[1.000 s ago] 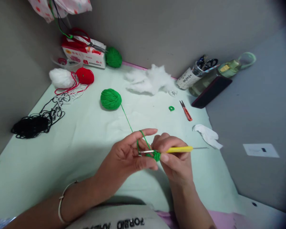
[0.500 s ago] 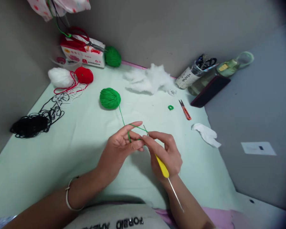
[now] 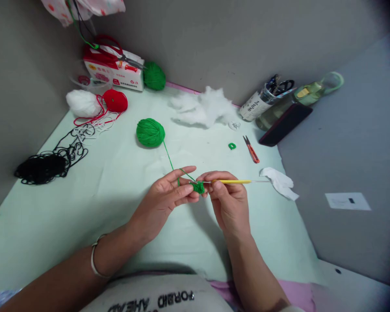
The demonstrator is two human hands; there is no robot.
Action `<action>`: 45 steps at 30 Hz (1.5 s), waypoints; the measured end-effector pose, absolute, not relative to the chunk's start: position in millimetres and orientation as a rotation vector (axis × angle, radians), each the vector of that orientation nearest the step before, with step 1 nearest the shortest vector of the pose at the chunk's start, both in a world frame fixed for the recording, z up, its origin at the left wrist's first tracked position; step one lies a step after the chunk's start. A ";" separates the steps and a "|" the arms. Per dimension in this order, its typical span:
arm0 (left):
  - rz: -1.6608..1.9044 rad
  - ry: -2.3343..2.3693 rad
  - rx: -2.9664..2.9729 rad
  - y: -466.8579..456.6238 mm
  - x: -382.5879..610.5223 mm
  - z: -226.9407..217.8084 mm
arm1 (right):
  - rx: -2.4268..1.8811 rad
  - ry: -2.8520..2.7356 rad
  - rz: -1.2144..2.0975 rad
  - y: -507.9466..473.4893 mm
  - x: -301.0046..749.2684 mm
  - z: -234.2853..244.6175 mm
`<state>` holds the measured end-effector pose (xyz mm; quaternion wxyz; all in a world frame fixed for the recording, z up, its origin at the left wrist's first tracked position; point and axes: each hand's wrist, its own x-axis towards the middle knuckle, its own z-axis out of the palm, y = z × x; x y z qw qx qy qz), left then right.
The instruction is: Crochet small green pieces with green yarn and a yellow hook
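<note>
1. I see left hand (image 3: 162, 196) part-curled, pinching the green piece (image 3: 199, 187), yarn (image 3: 168, 155) over its index finger.
2. Right hand (image 3: 232, 203) closed around the hook (image 3: 232, 181), shaft at the piece.
3. Ball (image 3: 150, 133) sits beyond left hand.
4. Looks mid-stitch to me; next move calls for taut yarn.

The slim yellow-handled crochet hook (image 3: 232, 182) shows a smooth, plastic-looking grip and a shiny metal shaft. The small green crocheted piece (image 3: 199, 187) and round green yarn ball (image 3: 150, 132) present matt, textured fibre; the loose white stuffing clump (image 3: 208, 109) appears rough and fluffy.
</note>
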<state>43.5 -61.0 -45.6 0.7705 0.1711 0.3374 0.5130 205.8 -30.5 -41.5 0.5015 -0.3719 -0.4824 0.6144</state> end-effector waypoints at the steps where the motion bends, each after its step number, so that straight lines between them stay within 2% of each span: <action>1: 1.116 0.732 0.369 -61.0 43.1 -45.4 | -0.890 -1.180 1.492 -29.9 206.4 -41.3; 15: 1.101 0.738 0.377 -61.9 40.6 -41.0 | -0.883 -1.181 1.541 -25.4 207.0 -34.7; 21: 1.096 0.782 0.436 -63.8 39.4 -43.0 | -0.933 -1.290 1.399 -28.8 208.0 -35.4; 27: 1.151 0.888 0.509 -62.8 39.1 -44.3 | -0.890 -1.482 1.135 -36.4 206.1 -34.8; 34: 1.234 1.021 0.625 -62.8 42.3 -42.3 | -0.788 -1.920 0.590 -45.6 206.4 -37.1; 40: 1.115 0.822 0.412 -66.1 42.9 -41.9 | -0.856 -2.152 0.222 -49.4 209.6 -43.4; 42: 1.046 0.733 0.325 -65.4 41.3 -40.2 | -0.861 -2.105 0.275 -48.4 210.8 -43.8; 45: 1.036 0.710 0.308 -62.7 38.5 -38.0 | -0.882 -1.783 0.594 -44.3 209.6 -41.4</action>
